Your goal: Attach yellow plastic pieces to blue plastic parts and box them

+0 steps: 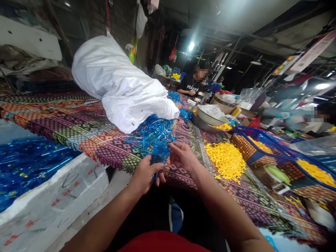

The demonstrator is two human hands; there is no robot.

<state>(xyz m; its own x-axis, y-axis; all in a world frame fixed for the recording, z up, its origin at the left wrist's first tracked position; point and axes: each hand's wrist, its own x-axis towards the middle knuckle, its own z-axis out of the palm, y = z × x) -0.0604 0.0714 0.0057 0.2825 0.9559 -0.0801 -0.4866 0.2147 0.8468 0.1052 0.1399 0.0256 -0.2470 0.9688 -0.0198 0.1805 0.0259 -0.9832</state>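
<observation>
A woven patterned cloth (65, 122) covers the table, with a bulging white plastic sack (115, 84) lying on it at 11 o'clock. A blue-edged mesh tray (265, 157) sits at 3 o'clock, a heap of yellow shreds (225, 161) at 2 o'clock, and steel basins (207, 120) at 1 o'clock. At 12 o'clock, crumpled blue cellophane (151, 136) rises from the left hand (145, 175), closed around its gathered end. The right hand (183, 157), half open, touches the cellophane from beside it.
</observation>
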